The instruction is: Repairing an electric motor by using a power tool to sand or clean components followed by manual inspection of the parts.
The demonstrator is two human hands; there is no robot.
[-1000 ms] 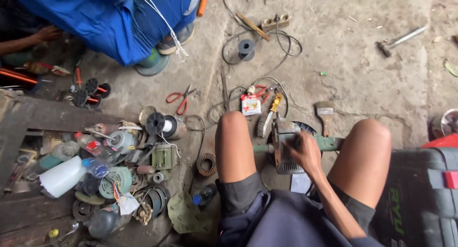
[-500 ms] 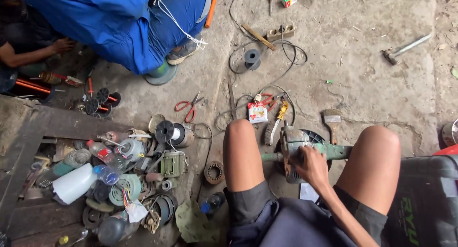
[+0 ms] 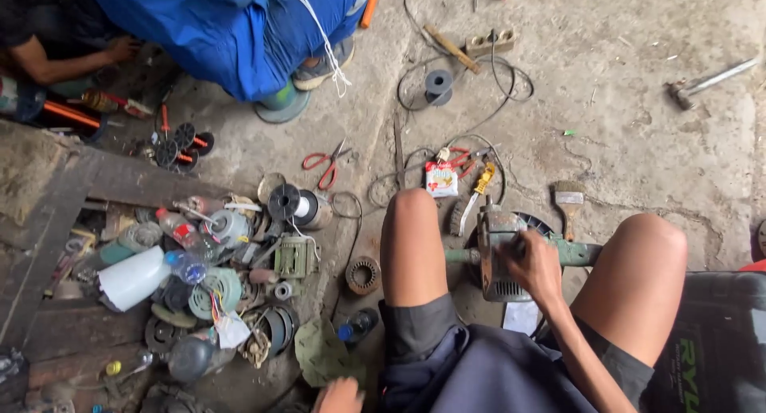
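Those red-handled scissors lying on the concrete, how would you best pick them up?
Take the red-handled scissors by the red finger loops, coming straight down from above. They lie flat on the floor with open space around the loops, and the narrow blades point away, probably giving a poorer hold.

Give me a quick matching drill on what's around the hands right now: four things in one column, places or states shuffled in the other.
1. right hand
2. left hand
3. red-handled scissors
4. paintbrush

A. lying on the concrete beyond the left knee
B. low at the frame's bottom edge, holding nothing visible
C. resting on the grey motor housing between the knees
D. on the floor just past the motor, bristles away from the person

Pairs: 1-C, 2-B, 3-A, 4-D
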